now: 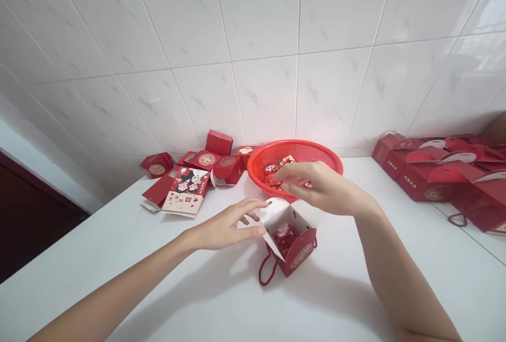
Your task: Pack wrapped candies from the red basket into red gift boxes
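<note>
A red gift box (296, 252) with a white inside stands on the table with its flaps up, and a red cord handle (265, 273) hangs at its left side. Red wrapped sweets (285, 239) lie inside it. My left hand (233, 223) is at the box's left flaps, fingers spread apart, the thumb at the flap edge. Behind the box sits a red plastic basket (334, 165) holding more wrapped sweets. My right hand (316, 186) reaches over its front rim, with a red wrapped candy (280, 182) between thumb and fingers. The palm side is hidden.
At the back left lie several small red boxes (205, 160) and a flat printed card box (190, 189). Closed red gift boxes (430, 178) are crowded along the right side. A white tiled wall (261, 89) rises behind the white table (190, 289).
</note>
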The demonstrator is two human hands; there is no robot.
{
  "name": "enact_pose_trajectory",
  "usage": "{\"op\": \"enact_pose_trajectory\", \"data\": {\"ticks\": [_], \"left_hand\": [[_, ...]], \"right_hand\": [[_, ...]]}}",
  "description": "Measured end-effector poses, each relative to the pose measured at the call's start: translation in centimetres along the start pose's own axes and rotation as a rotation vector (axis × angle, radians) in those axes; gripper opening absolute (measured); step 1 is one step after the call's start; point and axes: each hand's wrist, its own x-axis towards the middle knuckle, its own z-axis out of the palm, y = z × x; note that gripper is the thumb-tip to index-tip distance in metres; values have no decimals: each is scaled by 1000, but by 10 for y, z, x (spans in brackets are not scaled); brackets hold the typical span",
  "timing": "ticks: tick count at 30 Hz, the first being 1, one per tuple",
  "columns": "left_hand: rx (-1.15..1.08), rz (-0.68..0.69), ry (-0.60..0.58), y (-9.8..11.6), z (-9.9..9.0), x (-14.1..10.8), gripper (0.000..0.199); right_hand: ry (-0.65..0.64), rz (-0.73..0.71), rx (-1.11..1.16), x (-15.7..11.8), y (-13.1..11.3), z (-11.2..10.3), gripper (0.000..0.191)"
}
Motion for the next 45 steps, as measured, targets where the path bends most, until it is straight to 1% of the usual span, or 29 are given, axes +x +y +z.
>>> {"op": "enact_pose_trajectory", "data": {"ticks": [3, 5, 7, 9, 11, 12, 14, 15, 17, 20, 22, 24, 27, 29, 30, 31, 33, 35, 37, 41, 43, 45], "left_hand": [[-23, 15, -2, -3, 2, 1, 63], [-31, 31, 0, -4, 3, 0, 65], [-19, 55, 5, -4, 5, 0, 66], [11, 82, 11, -3, 7, -1, 64], [42, 102, 16, -2, 10, -2, 62], [50, 106, 15, -1, 12, -2, 62], [42, 116, 23, 1, 17, -1, 62], [29, 123, 42, 1, 20, -1, 62], [-10, 149, 105, 1, 25, 2, 64], [-41, 158, 231, -3, 36, 9, 69], [-16, 143, 312, -6, 44, 13, 72], [32, 142, 363, -8, 53, 16, 76], [87, 168, 373, -11, 62, 16, 85], [95, 184, 379, -14, 64, 15, 88], [92, 197, 387, -15, 64, 13, 86], [90, 216, 393, -17, 63, 12, 82], [107, 276, 391, -18, 61, 9, 64], [158, 342, 351, -18, 60, 5, 46], [210, 391, 291, -17, 59, 3, 38], [199, 428, 197, -17, 61, 0, 42], [155, 440, 150, -19, 63, 0, 47], [91, 425, 128, -21, 64, -1, 49]], "right_hand": [[-26, 15, -18, -2, 4, -5, 21], [-50, 57, -37, -7, 10, -8, 21], [-37, 125, -91, -15, 18, -7, 20], [-8, 223, -186, -27, 25, -2, 20], [-18, 323, -248, -42, 29, 7, 28], [-36, 356, -233, -50, 29, 13, 34], [-56, 361, -120, -67, 28, 23, 41], [-42, 350, -66, -75, 26, 28, 44], [21, 357, -36, -91, 24, 37, 54], [88, 416, -89, -110, 23, 52, 77], [114, 373, -58, -118, 22, 64, 81], [153, 256, -28, -123, 21, 79, 78], [177, 79, -85, -125, 21, 98, 75], [171, -3, -162, -125, 23, 106, 71], [169, -26, -191, -125, 24, 108, 69], [166, -40, -205, -125, 27, 109, 66], [152, -61, -195, -125, 32, 109, 65], [133, -72, -156, -125, 36, 108, 64], [151, -31, -92, -125, 39, 110, 59], [280, 243, 72, -120, 40, 114, 44], [294, 348, 138, -117, 40, 116, 44], [274, 405, 202, -115, 41, 116, 48]]}}
